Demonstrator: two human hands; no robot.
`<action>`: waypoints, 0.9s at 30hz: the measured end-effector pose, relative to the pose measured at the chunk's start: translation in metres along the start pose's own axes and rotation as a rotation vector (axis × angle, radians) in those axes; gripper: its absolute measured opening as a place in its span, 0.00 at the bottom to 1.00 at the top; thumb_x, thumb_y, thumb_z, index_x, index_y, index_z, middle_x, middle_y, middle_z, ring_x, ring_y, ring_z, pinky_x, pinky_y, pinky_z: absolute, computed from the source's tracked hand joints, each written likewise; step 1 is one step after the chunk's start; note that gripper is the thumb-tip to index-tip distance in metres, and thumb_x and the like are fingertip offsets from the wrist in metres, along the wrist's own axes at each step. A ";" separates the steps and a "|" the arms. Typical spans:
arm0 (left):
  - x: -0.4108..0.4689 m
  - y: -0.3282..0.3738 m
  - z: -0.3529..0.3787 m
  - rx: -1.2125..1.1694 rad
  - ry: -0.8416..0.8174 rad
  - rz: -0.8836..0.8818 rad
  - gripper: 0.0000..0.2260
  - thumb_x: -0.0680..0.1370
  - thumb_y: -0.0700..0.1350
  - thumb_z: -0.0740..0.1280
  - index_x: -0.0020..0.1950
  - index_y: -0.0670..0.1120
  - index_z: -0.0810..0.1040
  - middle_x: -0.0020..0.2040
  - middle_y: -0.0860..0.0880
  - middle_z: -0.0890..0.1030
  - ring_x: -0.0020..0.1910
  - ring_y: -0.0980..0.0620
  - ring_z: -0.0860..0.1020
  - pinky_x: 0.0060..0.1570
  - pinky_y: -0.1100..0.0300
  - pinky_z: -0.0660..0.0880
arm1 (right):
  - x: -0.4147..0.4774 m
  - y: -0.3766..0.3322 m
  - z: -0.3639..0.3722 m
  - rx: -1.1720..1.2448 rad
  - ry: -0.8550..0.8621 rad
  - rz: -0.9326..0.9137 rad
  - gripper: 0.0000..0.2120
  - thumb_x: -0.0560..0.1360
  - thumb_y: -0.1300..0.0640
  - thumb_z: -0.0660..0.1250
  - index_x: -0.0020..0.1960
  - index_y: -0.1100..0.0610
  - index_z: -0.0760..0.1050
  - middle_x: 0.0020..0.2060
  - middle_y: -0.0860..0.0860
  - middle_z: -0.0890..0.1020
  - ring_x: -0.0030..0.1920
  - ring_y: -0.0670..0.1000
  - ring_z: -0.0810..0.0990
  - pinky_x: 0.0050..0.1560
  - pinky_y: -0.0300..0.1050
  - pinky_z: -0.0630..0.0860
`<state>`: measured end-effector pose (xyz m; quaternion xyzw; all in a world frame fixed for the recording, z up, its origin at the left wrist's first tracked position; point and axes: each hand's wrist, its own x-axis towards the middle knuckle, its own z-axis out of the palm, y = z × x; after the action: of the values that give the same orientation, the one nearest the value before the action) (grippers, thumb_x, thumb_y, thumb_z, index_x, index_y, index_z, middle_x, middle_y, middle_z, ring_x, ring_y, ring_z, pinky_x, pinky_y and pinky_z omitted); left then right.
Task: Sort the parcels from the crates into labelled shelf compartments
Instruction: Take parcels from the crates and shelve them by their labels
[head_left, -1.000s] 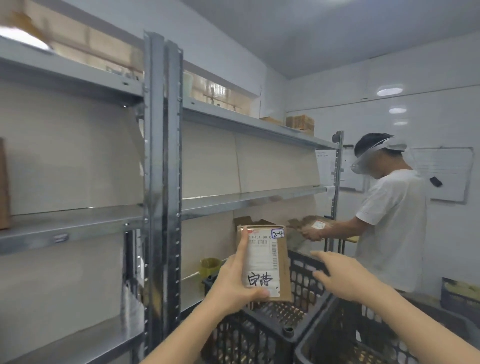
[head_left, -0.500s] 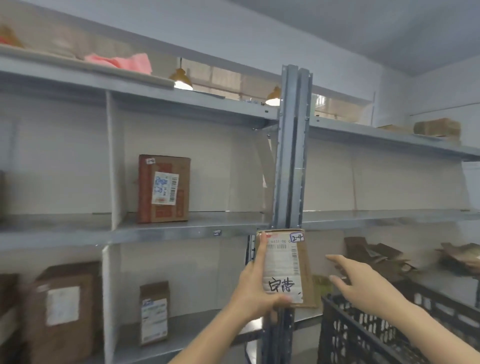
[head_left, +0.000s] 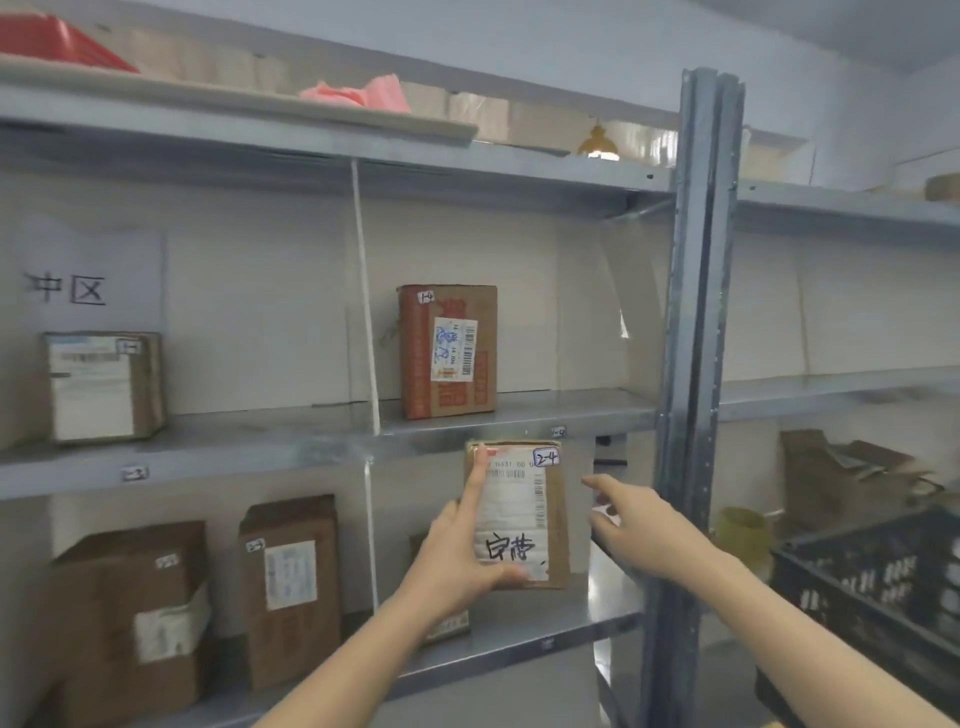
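A: What does the grey metal shelving (head_left: 260, 457) hold?
B: Middle tier: a red-printed carton (head_left: 447, 351) upright just right of the thin divider (head_left: 363, 291), a white-labelled box (head_left: 101, 387) well to its left. Below: a large brown box (head_left: 130, 618) beside a narrower brown box (head_left: 291, 587). Top: a pink bundle (head_left: 358, 96), a red tray (head_left: 57, 44).
A: Past the upright post (head_left: 696, 364)?
B: Crumpled cardboard (head_left: 841, 478) on the lower tier.

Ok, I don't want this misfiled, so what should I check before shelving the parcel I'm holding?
1. Parcel marked 2-4: ok.
2. Left hand grips it: ok.
3. Right hand free to help: ok, open beside the parcel.
4. Lower shelf tag matches 2-4: cannot tell, blurred.
5. Room beside the box in that compartment: ok, bare shelf to its right.
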<state>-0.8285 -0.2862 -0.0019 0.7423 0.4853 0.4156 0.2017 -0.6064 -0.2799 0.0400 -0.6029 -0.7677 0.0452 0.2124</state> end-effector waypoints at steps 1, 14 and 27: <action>-0.002 -0.005 -0.004 0.007 -0.004 -0.001 0.59 0.63 0.52 0.81 0.70 0.76 0.34 0.63 0.50 0.74 0.57 0.52 0.77 0.63 0.49 0.74 | 0.001 -0.006 0.005 0.003 -0.006 0.000 0.24 0.81 0.51 0.58 0.76 0.49 0.59 0.65 0.52 0.76 0.55 0.50 0.80 0.56 0.45 0.77; 0.020 -0.031 0.038 0.024 -0.047 -0.045 0.58 0.58 0.61 0.79 0.70 0.77 0.36 0.61 0.49 0.75 0.59 0.48 0.76 0.64 0.48 0.72 | -0.001 0.042 0.014 0.004 -0.025 0.082 0.21 0.81 0.52 0.57 0.74 0.51 0.62 0.61 0.53 0.79 0.50 0.50 0.79 0.51 0.44 0.75; 0.101 -0.044 0.158 0.124 0.122 -0.167 0.59 0.64 0.54 0.80 0.72 0.74 0.34 0.62 0.48 0.72 0.60 0.48 0.74 0.61 0.54 0.72 | 0.094 0.157 0.038 0.020 -0.224 -0.077 0.22 0.81 0.54 0.57 0.75 0.54 0.61 0.62 0.54 0.77 0.54 0.52 0.78 0.50 0.41 0.73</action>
<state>-0.7059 -0.1600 -0.0810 0.6836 0.5817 0.4110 0.1596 -0.4962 -0.1422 -0.0205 -0.5619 -0.8088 0.1118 0.1329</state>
